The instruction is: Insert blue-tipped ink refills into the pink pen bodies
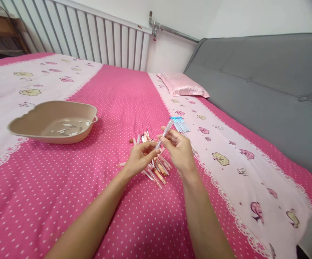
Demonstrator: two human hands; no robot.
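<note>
Between my two hands is a whitish pen (pixel 168 128), tilted with its upper end to the right. The fingers of my right hand (pixel 179 148) are closed around its upper part. My left hand (pixel 142 155) pinches the lower end between thumb and fingers. Beneath both hands lies a loose pile of pens (pixel 159 175) in pink, orange and white, partly hidden by the hands. Just beyond my right hand, a row of blue pens (pixel 180 124) lies side by side on the bedspread.
A beige plastic basin (pixel 56 138) with small white and grey pieces inside stands to the left on the pink dotted bedspread (pixel 113 90). A pink pillow (pixel 183 85) lies at the back, near the grey padded headboard (pixel 261 79). A white radiator (pixel 99 36) runs along the wall.
</note>
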